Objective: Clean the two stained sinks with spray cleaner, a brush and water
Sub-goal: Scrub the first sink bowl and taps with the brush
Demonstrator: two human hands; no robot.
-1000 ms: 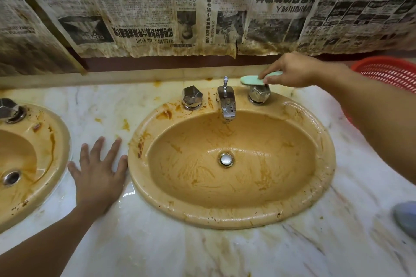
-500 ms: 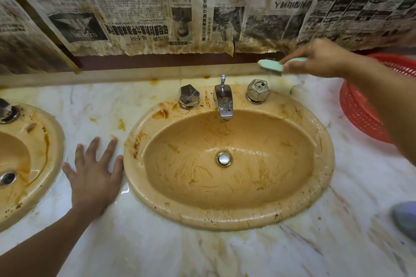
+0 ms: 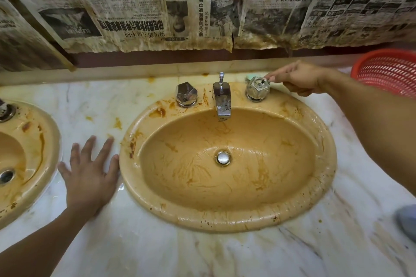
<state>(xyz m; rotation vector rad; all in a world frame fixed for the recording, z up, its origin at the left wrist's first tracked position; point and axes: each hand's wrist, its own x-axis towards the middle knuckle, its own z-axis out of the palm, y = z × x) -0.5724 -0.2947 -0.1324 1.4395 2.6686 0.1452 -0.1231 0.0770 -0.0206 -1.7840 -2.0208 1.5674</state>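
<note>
Since the frame of half a second ago, the right hand has come down and a little to the left, so the green brush that was in the air is now low behind the right tap knob, with only a small green part showing past the top of the knob. This hand pinches the brush with its outstretched fingers and thumb, the other fingers are curled under, and the fingertips are just beside the knob. The left hand has stayed in the same place: it lies flat and open on the marble tabletop, fingers spread, and its thumb touches the outer rim of the sink. That sink is oval and yellowish, with brown streaks in the bowl and on the rim, and it looks wet. A metal drain sits at the bottom of the bowl. At the back of the rim a chrome spout stands between the left tap knob and the right one. A second sink, also stained, is partly in view at the left edge. Old stained newspaper covers the wall behind. A red basket stands on the tabletop at the far right, behind the right forearm.
</note>
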